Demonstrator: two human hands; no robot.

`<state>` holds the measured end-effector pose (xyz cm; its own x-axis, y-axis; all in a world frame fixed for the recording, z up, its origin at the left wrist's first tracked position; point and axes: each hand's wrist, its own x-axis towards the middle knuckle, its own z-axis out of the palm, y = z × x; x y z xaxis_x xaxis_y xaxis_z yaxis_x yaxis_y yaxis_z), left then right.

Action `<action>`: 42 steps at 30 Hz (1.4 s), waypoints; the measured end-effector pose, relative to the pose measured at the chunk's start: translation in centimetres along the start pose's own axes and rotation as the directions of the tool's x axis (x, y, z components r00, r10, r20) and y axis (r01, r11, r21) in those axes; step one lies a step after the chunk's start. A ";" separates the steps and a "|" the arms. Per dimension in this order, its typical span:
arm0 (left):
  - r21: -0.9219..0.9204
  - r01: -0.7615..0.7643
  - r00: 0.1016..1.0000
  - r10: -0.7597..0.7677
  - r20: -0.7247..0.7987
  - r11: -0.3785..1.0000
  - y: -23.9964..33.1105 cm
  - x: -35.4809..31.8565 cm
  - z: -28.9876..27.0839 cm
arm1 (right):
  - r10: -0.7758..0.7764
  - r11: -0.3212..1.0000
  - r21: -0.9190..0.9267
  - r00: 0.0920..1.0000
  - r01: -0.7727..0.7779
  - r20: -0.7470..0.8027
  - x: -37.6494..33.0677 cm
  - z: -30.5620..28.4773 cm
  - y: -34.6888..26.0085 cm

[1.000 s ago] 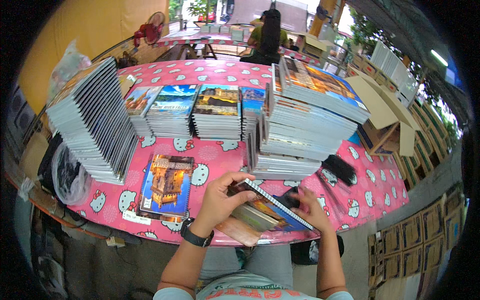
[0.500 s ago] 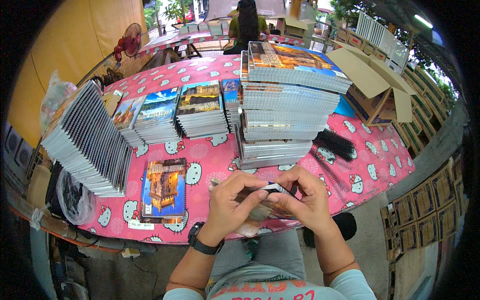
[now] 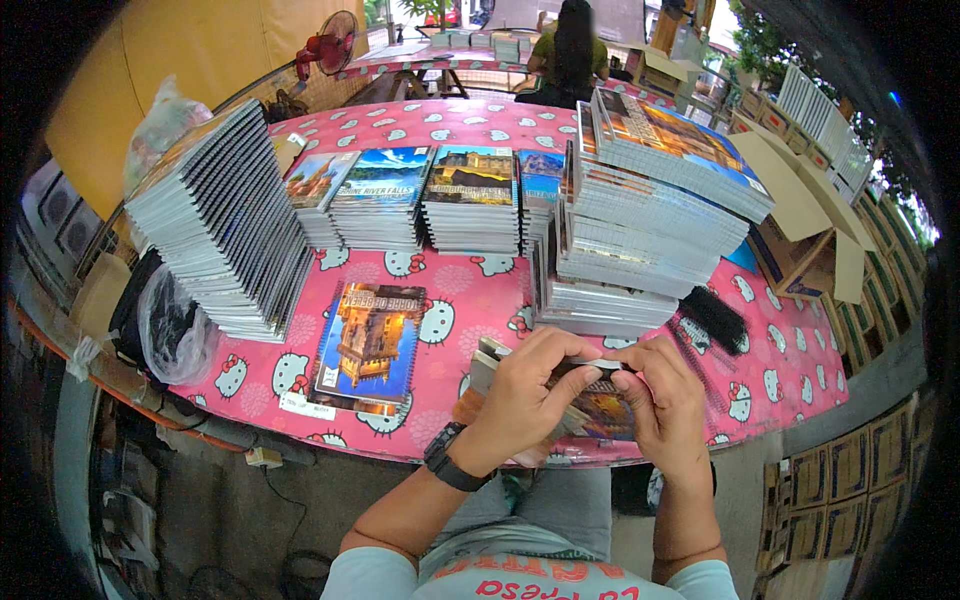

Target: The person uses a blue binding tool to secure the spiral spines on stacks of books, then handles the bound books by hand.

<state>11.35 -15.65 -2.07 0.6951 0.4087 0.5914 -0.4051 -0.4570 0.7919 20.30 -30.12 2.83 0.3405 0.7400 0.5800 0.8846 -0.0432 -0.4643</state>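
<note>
My left hand (image 3: 535, 390) and my right hand (image 3: 660, 400) are close together at the table's near edge, both closed at the top edge of a notebook (image 3: 608, 416) with a picture cover. Thumbs and fingertips pinch that edge, where something dark and something white show between them. The fingers cover much of the notebook, so I cannot tell how its binding sits. Under my left hand, a pale board-like edge (image 3: 483, 368) sticks out. Left of my hands lies a coil-bound notebook (image 3: 368, 340) with a lit tower on its cover.
A tall notebook stack (image 3: 225, 230) rises at left, another (image 3: 650, 230) just beyond my hands. Lower piles (image 3: 470, 205) line the back. Black wire coils (image 3: 712, 322) lie right of the stack, near an open carton (image 3: 800, 220). A person (image 3: 572, 55) sits at a farther table.
The view has swung, so the table's things appear farther right. Both hands still pinch the notebook's edge; my right fingers now sit more upright, bunched closer to my left fingertips.
</note>
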 end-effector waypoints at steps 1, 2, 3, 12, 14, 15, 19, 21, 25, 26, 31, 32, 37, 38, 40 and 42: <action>0.038 -0.019 0.999 0.020 -0.040 0.999 -0.1 0.0 -0.2 | -0.019 0.999 -0.026 1.000 0.019 0.011 0.2 -0.1 -0.1; 0.081 -0.036 0.996 0.042 -0.080 0.996 -0.3 0.0 -0.6 | -0.041 0.998 -0.048 0.999 0.042 0.021 0.5 -0.2 -0.1; 0.037 0.005 0.978 0.002 -0.206 0.999 -0.7 0.0 -1.8 | -0.034 0.999 -0.033 0.996 0.032 -0.080 0.6 -0.4 0.1; -0.111 0.139 0.418 -0.160 -0.894 0.984 -8.4 -7.8 -17.9 | 0.297 0.939 0.307 0.814 -0.155 -0.498 1.2 -7.6 8.7; -0.020 0.495 0.518 -0.313 -0.796 0.869 -11.7 -12.4 -19.6 | 0.313 0.932 0.332 0.785 -0.146 -0.535 2.1 -8.7 10.9; 0.082 0.657 0.521 -0.372 -0.768 0.749 -12.4 -13.0 -19.7 | 0.325 0.927 0.344 0.770 -0.147 -0.549 2.8 -9.1 11.8; 0.587 0.662 0.678 -0.036 -0.735 0.466 -12.7 -12.2 -17.4 | 0.292 0.955 0.228 0.740 -0.190 -0.607 6.1 -12.0 15.1; 0.700 0.577 0.735 0.107 -0.670 0.420 -11.8 -11.1 -17.0 | 0.380 0.925 0.257 0.686 -0.279 -0.620 8.4 -12.9 16.2; 0.851 0.506 0.853 -0.226 -0.470 0.140 -10.9 -9.2 -15.2 | 0.671 0.741 0.432 0.606 -0.514 -0.428 12.0 -14.7 18.9; 0.815 0.567 0.804 -0.292 -0.517 0.118 -11.7 -9.7 -15.6 | 0.661 0.747 0.396 0.666 -0.535 -0.346 12.6 -14.9 19.4; 0.720 0.663 0.745 -0.272 -0.609 0.206 -13.3 -11.9 -17.8 | 0.608 0.707 0.493 0.792 -0.507 -0.058 13.5 -14.5 19.4; 0.707 0.685 0.722 -0.300 -0.624 0.178 -12.6 -11.6 -17.7 | 0.656 0.710 0.419 0.748 -0.566 -0.103 13.5 -15.4 19.3; 0.768 0.572 0.802 0.003 -0.598 0.288 -8.6 -8.7 -16.0 | 0.376 0.925 0.201 0.859 -0.323 -0.348 11.0 -18.8 14.9; 0.783 0.432 0.837 0.125 -0.533 0.447 -6.8 -7.4 -15.4 | 0.244 0.953 0.271 0.874 -0.135 -0.422 10.4 -18.3 13.1; 0.617 0.287 0.864 0.079 -0.497 0.733 -2.1 -4.1 -12.8 | 0.140 0.965 0.262 0.798 0.023 -0.586 7.9 -16.5 9.0; 0.234 0.014 0.896 0.092 -0.434 0.972 -0.6 -1.4 -10.1 | 0.051 0.983 0.169 0.758 0.078 -0.650 4.8 -13.5 6.7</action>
<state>4.67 -8.00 -1.80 0.3280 0.6673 0.6687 -0.2447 -0.6236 0.7424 32.10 -35.93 11.52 0.5105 0.1220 0.8512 0.8422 0.1288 -0.5236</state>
